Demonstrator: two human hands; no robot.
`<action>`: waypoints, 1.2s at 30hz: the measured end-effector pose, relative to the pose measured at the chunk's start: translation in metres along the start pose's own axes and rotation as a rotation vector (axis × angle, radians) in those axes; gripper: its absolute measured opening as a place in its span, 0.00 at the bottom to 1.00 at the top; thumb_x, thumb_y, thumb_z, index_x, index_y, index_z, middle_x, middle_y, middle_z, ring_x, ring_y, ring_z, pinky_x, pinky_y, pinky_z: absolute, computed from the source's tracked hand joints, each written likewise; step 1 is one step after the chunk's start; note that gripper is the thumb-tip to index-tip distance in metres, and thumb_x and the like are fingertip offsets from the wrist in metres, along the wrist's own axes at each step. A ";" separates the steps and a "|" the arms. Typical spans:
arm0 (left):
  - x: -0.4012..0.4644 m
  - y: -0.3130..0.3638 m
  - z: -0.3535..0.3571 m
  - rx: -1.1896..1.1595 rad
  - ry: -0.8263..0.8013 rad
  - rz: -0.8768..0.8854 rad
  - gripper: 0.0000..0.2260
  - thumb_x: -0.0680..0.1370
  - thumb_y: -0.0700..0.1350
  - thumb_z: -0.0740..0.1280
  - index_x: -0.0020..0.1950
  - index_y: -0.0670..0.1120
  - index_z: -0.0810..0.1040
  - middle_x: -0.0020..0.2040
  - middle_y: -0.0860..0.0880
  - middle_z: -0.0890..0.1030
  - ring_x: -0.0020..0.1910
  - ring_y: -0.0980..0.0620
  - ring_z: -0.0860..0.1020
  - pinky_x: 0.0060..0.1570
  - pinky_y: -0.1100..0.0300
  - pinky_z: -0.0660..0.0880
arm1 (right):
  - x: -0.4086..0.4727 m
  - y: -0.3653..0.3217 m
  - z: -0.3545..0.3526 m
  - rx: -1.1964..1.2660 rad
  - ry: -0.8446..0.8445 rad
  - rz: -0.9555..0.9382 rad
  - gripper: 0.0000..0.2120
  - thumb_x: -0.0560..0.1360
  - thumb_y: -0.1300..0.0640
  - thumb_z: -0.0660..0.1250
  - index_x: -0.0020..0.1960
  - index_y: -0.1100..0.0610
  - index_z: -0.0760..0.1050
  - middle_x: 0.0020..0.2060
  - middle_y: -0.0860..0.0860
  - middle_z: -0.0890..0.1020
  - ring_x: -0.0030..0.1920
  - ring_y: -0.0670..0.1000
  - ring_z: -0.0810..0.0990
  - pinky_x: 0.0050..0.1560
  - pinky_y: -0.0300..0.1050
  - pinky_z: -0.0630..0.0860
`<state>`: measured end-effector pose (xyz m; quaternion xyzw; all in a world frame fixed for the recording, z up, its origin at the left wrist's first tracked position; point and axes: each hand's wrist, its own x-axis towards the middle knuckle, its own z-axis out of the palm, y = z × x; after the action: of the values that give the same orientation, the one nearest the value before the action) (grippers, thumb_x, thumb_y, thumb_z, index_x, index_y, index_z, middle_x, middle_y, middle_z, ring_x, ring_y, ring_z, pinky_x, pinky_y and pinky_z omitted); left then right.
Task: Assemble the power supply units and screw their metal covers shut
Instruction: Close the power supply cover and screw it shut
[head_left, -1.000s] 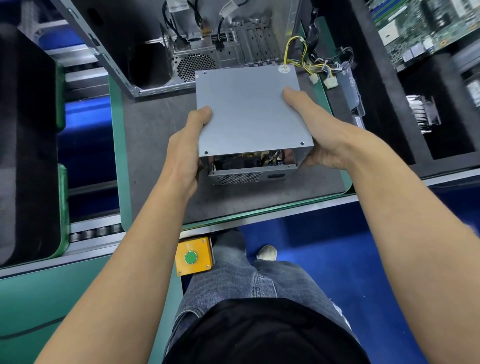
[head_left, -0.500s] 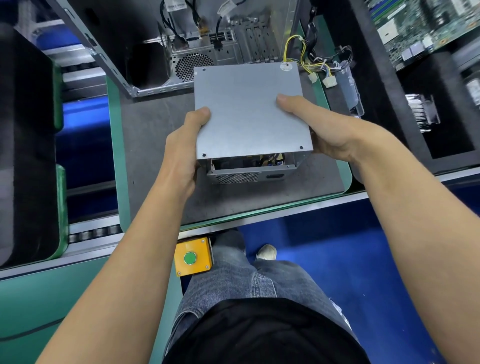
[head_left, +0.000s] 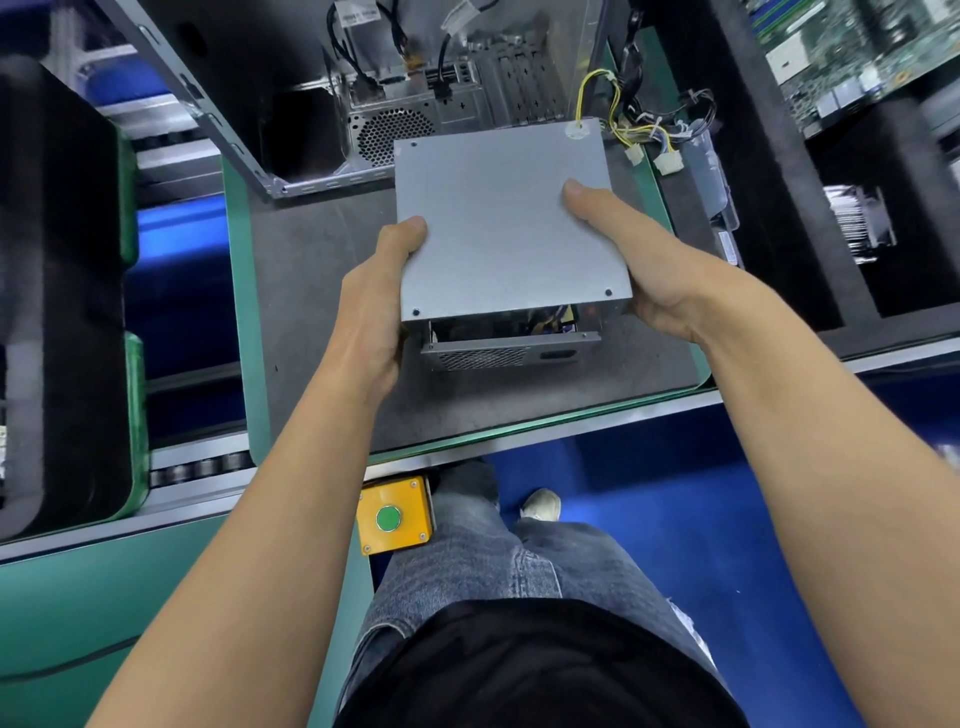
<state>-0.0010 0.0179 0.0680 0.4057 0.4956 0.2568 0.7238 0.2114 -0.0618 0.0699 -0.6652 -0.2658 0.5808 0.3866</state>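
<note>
A grey power supply unit (head_left: 498, 223) is held just above the dark mat, its flat metal cover facing up. The near side is open, with parts inside showing above a mesh grille (head_left: 483, 357). My left hand (head_left: 374, 306) grips its left edge, thumb on the cover. My right hand (head_left: 639, 265) grips the right side, thumb flat across the cover. Yellow and black cables with white plugs (head_left: 639, 140) trail from its far right corner.
An open computer case (head_left: 415, 104) lies behind the unit. The dark mat with a green rim (head_left: 311, 312) sits on a conveyor. Black foam trays (head_left: 779, 208) with a heatsink (head_left: 857, 218) and a circuit board (head_left: 841, 57) are at right. A yellow button box (head_left: 395, 517) hangs below the edge.
The unit has shifted slightly away from me and to the left. My right thumb has slid further onto the cover.
</note>
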 end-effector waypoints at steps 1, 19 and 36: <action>0.000 0.000 -0.001 -0.006 0.003 0.000 0.14 0.74 0.57 0.67 0.52 0.49 0.82 0.48 0.49 0.87 0.43 0.51 0.85 0.35 0.59 0.78 | 0.000 0.001 0.001 0.010 0.004 0.001 0.33 0.65 0.27 0.67 0.66 0.40 0.75 0.61 0.40 0.81 0.67 0.47 0.76 0.75 0.59 0.59; 0.002 -0.007 -0.001 -0.005 0.021 -0.013 0.16 0.73 0.57 0.67 0.52 0.49 0.83 0.49 0.48 0.87 0.44 0.50 0.85 0.35 0.58 0.78 | 0.005 0.017 0.007 0.058 0.073 0.040 0.49 0.51 0.19 0.70 0.71 0.34 0.69 0.75 0.41 0.67 0.77 0.48 0.61 0.77 0.60 0.55; 0.012 -0.015 -0.009 -0.010 0.035 -0.066 0.15 0.67 0.58 0.71 0.45 0.50 0.88 0.48 0.48 0.87 0.44 0.50 0.85 0.35 0.61 0.79 | 0.020 0.035 -0.025 0.093 0.340 0.146 0.37 0.73 0.25 0.53 0.62 0.54 0.76 0.57 0.54 0.81 0.54 0.52 0.82 0.62 0.52 0.77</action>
<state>-0.0057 0.0222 0.0481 0.3810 0.5202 0.2423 0.7249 0.2362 -0.0711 0.0302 -0.7526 -0.1206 0.4984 0.4131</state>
